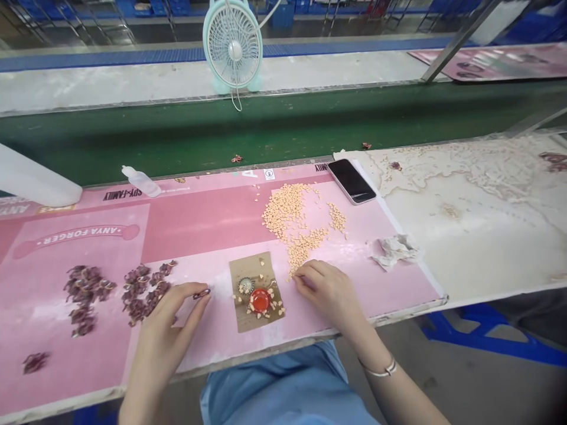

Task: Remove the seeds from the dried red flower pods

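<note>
My left hand (177,319) pinches a small dark, shiny piece (202,293) between thumb and fingertip, above the pink mat (212,224). My right hand (323,286) has its fingertips together at the lower edge of a pile of small tan pieces (286,209); whatever they grip is too small to make out. Between the hands lies a brown square (239,321) bearing a red round cap (260,300), a metal bottle cap (245,285) and scattered tan pieces. Dark purplish clusters (142,286) lie beside my left hand, with more (84,286) farther left.
A small squeeze bottle (142,181) and a larger white bottle (35,180) lie at the back left. A phone (352,181) and crumpled tissue (396,250) are on the right. A fan (233,50) stands behind the green channel (177,133).
</note>
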### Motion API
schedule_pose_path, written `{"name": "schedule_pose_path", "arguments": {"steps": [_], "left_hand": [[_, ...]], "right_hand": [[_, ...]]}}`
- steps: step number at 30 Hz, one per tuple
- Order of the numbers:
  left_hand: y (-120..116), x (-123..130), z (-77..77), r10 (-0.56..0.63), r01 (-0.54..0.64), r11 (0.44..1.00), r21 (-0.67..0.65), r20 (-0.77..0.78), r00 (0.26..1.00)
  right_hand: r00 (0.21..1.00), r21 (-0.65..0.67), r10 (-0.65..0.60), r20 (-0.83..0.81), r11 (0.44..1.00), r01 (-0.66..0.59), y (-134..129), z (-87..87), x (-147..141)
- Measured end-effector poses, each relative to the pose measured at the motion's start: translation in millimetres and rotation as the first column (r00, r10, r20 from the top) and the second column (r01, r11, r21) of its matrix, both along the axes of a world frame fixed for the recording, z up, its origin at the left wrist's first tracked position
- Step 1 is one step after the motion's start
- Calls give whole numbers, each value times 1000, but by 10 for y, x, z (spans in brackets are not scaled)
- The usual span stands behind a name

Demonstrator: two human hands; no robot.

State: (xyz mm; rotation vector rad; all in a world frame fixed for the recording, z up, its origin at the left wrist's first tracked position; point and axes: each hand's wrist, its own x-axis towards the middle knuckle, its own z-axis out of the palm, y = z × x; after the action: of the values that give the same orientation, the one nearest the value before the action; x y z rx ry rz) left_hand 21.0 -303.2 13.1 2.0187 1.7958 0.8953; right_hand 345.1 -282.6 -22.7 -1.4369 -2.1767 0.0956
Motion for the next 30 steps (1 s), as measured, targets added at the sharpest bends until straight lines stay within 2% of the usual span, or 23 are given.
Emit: {"name": "schedule_pose_path", "arguments": {"steps": [4, 7, 11, 16, 21, 30], "left_hand": [[21, 25, -31, -73, 73, 997, 18, 11, 997], [32, 56, 38, -147, 147, 989, 21, -11, 989], [27, 137, 146, -214, 218, 972, 87, -55, 975], [34, 197, 173, -228, 235, 963, 129, -69, 971], [-17, 177, 152, -220, 224, 968, 108, -48, 974], [-125, 234, 135, -254, 254, 961, 109, -20, 967]], "right_hand": [[999, -59, 36, 25, 998, -35, -65, 73, 40], [999, -113, 49, 23, 993, -46, -143, 141, 120], [998, -135, 61, 2, 989, -60, -178, 156, 158], [993, -110, 114, 8, 988, -112, -101, 101, 87], [984, -124, 165, 74, 980, -155, -51, 133, 60], [974, -199, 122, 189, 976, -84, -31, 221, -41]]}}
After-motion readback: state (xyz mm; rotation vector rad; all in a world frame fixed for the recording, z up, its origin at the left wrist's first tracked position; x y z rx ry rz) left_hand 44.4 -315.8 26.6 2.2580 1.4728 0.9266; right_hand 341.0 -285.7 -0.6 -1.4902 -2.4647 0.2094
